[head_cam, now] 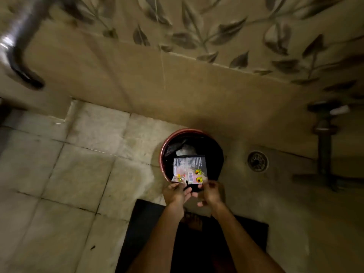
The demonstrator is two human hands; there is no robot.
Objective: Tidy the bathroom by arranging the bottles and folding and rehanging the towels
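Head view: flat printed packet with barcode and yellow round labels (189, 168) held over round red-rimmed bin lined with black bag (163, 152).

Left hand (175, 194) and right hand (211, 192) each pinching the packet's near edge, fingers closed on it, poised above the bin opening beside the round metal floor drain (257, 161). Standing on dark floor mat (141, 223) over pale square floor tiles (78, 158), facing beige wall with grey leaf pattern (197, 36). No bottles or towels anywhere in sight, so location unknown; arranging, folding and rehanging not shown as done. Judged a rubbish-clearing side step, with the main tidying probably still ahead.
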